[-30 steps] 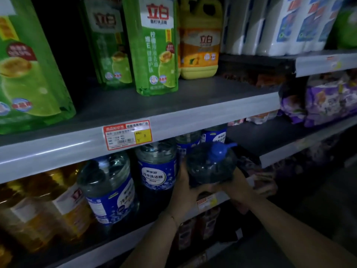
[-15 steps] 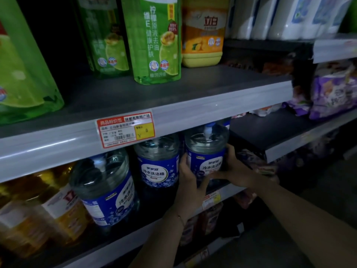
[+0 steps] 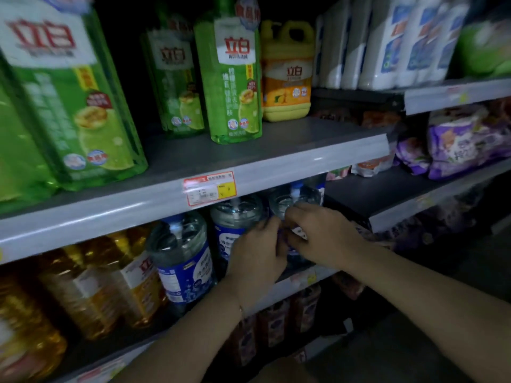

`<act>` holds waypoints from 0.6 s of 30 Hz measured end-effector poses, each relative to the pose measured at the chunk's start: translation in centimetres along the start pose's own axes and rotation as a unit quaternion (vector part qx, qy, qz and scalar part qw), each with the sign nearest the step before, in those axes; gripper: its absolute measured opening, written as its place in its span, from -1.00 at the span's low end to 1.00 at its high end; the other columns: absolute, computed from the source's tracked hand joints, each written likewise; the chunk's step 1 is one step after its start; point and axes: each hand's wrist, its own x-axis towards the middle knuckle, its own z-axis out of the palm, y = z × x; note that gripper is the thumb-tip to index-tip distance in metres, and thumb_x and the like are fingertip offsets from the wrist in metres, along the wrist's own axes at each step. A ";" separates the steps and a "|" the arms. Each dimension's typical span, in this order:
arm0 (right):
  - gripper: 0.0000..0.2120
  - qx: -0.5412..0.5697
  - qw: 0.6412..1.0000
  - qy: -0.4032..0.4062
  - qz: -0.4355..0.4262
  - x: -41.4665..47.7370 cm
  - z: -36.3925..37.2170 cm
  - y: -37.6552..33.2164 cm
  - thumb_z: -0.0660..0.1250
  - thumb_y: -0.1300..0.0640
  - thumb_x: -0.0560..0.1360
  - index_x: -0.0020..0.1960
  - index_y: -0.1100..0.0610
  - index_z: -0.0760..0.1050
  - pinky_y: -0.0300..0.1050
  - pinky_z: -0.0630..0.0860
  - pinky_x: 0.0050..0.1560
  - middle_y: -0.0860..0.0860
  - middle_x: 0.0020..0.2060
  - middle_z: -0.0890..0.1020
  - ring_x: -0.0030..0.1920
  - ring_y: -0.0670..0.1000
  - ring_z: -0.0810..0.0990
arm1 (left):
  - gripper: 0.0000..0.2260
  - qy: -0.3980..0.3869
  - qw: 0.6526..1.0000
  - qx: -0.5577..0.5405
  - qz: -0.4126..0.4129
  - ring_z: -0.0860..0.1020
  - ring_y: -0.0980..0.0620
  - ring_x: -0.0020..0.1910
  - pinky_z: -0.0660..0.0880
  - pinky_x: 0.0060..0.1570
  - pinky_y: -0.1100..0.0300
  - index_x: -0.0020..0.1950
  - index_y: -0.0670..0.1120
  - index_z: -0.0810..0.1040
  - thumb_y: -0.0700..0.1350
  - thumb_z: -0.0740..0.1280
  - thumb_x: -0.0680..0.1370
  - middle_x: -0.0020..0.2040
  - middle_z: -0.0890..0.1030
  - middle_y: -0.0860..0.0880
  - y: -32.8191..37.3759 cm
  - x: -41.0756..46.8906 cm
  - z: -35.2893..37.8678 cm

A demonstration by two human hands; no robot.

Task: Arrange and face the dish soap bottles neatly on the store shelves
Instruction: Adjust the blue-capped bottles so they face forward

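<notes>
Three clear dish soap jugs with blue labels stand in a row on the lower shelf: the left jug point(image 3: 184, 261), the middle jug point(image 3: 235, 219) and the right jug point(image 3: 297, 199). My left hand point(image 3: 255, 258) wraps the right jug's left side, partly over the middle jug's label. From the front right, my right hand point(image 3: 320, 236) grips the same jug and hides most of its label. The jug stands upright, set back on the shelf. Tall green soap bottles point(image 3: 233, 78) and a yellow jug point(image 3: 286, 76) stand on the upper shelf point(image 3: 276, 172).
Amber soap jugs point(image 3: 91, 286) fill the lower shelf's left. A red and yellow price tag point(image 3: 210, 187) hangs on the upper shelf's edge. White and blue packs point(image 3: 392, 42) and purple bags point(image 3: 464, 142) sit on the neighbouring shelves to the right. Dark bottles point(image 3: 276, 324) stand below.
The right jug went from tilted and held out in front of the shelf to upright and back in the row. Both hands followed it in and now cover its label.
</notes>
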 end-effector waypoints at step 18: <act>-0.44 0.371 0.897 0.126 0.201 15.5 -8.6 -1.9 0.46 0.17 0.41 0.31 0.18 0.26 -0.20 0.34 -0.15 0.01 0.04 0.45 0.01 -0.03 0.43 | -0.47 0.049 0.966 -0.122 -0.224 0.46 0.04 0.04 0.38 -0.14 0.34 0.36 -0.20 0.28 -0.16 0.43 0.48 0.10 0.47 -0.05 -0.6 13.7 -16.0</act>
